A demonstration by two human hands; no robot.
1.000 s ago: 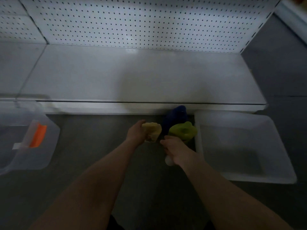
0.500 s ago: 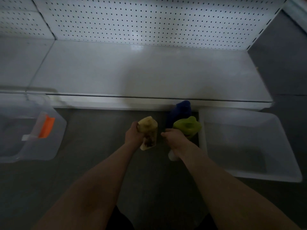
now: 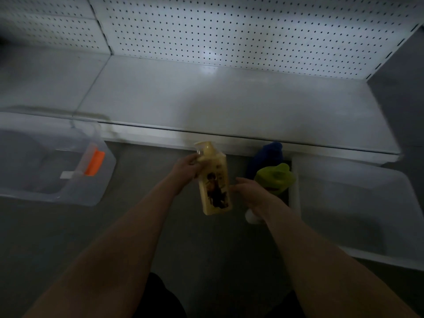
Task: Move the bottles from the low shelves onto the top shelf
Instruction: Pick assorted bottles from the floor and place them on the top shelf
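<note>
- While the white shelf [image 3: 229, 104] in front of the pegboard [image 3: 229, 31] carries no bottles in view, the job looks barely begun; whether this is the top shelf cannot be told for sure.
- Left hand [image 3: 187, 167]: its grip is curled round the neck end of the yellow bottle [image 3: 214, 182], which is lifted clear, tilted, just below the shelf's front edge.
- Right hand [image 3: 252, 191]: it reaches onto the green-capped bottle [image 3: 274, 177]; whether the fingers are closed round it cannot be told, since they are hidden behind the hand.
- Dark blue bottle [image 3: 268, 157] stands low, touching or just behind the green cap, under the shelf lip, untouched.
- Left to do, by my judgement: set the yellow bottle up, then the green-capped and blue ones.
- Two clear plastic bins, left bin [image 3: 57, 193] and right bin [image 3: 344, 226], flank the arms.
</note>
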